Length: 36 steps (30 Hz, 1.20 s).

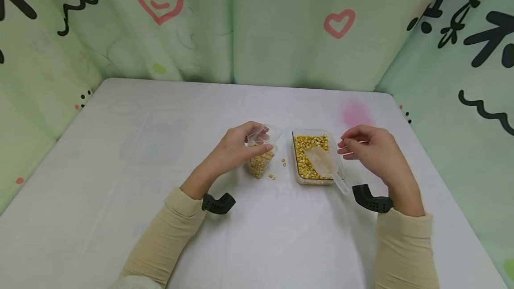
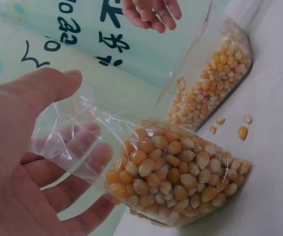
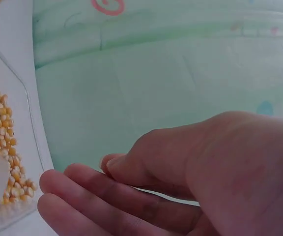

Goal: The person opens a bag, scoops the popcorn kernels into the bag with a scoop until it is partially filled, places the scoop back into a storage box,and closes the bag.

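Observation:
A clear plastic bag (image 1: 261,159) of yellow corn kernels stands on the table. My left hand (image 1: 246,144) curves its thumb and fingers round the upper part; the left wrist view shows the fingers (image 2: 95,162) behind the film and the kernels (image 2: 181,172) packed below. To the right is a clear rectangular container (image 1: 295,157), also holding corn kernels (image 1: 307,139). A translucent scoop (image 1: 321,159) lies on that corn, its handle sticking out over the near right corner. Beside the container's right side, my right hand (image 1: 371,148) hovers with loosely bent fingers, holding nothing.
A few loose kernels (image 1: 283,163) lie on the white table (image 1: 160,231) between bag and container. Green curtains (image 1: 277,35) with hearts and black lettering hang behind and at both sides. Black bands (image 1: 218,203) sit on both wrists.

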### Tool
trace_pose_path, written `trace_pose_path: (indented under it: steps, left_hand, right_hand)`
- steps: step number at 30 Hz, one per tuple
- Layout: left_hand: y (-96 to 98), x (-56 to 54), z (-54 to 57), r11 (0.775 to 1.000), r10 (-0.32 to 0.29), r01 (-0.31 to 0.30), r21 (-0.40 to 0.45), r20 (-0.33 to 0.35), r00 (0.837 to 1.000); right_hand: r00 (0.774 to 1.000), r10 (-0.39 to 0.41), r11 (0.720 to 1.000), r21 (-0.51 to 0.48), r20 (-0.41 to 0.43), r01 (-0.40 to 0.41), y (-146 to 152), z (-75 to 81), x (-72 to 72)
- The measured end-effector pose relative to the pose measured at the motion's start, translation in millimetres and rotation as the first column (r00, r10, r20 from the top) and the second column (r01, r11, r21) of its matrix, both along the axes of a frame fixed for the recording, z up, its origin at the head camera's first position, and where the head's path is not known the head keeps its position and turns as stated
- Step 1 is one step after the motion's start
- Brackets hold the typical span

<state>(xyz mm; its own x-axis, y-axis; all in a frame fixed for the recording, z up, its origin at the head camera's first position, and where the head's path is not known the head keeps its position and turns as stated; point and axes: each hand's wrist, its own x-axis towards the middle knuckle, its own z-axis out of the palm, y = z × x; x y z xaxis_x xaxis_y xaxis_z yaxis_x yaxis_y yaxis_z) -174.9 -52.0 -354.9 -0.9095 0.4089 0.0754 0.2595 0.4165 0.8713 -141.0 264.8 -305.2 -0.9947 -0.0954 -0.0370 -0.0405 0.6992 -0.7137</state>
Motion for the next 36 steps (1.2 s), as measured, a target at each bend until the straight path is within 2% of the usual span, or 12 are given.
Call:
trace_pose_path:
  steps: [7,13,17,21,24,28,32,36]
  left_hand:
    - [-1.3,-0.6,1.0,1.0,0.008,-0.008,-0.008,-0.009,1.0]
    - [-5.0,-2.9,0.4,1.0,0.018,-0.018,0.004,-0.007,1.0]
    - [-9.4,-3.4,0.9,0.999,0.04,-0.04,0.019,-0.006,0.999]
    - [-11.8,-4.3,1.4,0.998,0.057,-0.057,0.026,-0.005,0.998]
    - [-13.0,-4.6,1.9,0.998,0.059,-0.058,0.03,-0.002,0.998]
    - [-14.7,-4.9,2.2,0.997,0.066,-0.066,0.026,-0.002,0.998]
    - [-16.7,-5.4,2.6,0.997,0.075,-0.075,0.02,-0.005,0.997]
    - [-17.9,-5.5,2.8,0.997,0.07,-0.07,0.026,-0.003,0.998]
  right_hand:
    - [0.992,0.066,0.998,0.019,-0.103,-0.064,-32,3.3,3.3]
    - [0.98,0.135,0.988,0.093,-0.149,-0.122,-59,-1.7,4.8]
    - [0.958,0.225,0.968,0.153,-0.18,-0.199,-79,-8.6,2.0]
    - [0.925,0.33,0.933,0.211,-0.188,-0.29,-97,-15.0,-1.6]
    - [0.906,0.398,0.895,0.279,-0.146,-0.349,-107,-20.2,-5.2]
    - [0.874,0.48,0.818,0.398,-0.072,-0.416,-116,-28.2,-10.4]
    - [0.854,0.521,0.73,0.518,0.0,-0.446,-125,-33.1,-12.9]
    - [0.836,0.547,0.615,0.659,0.039,-0.433,-133,-38.2,-14.1]
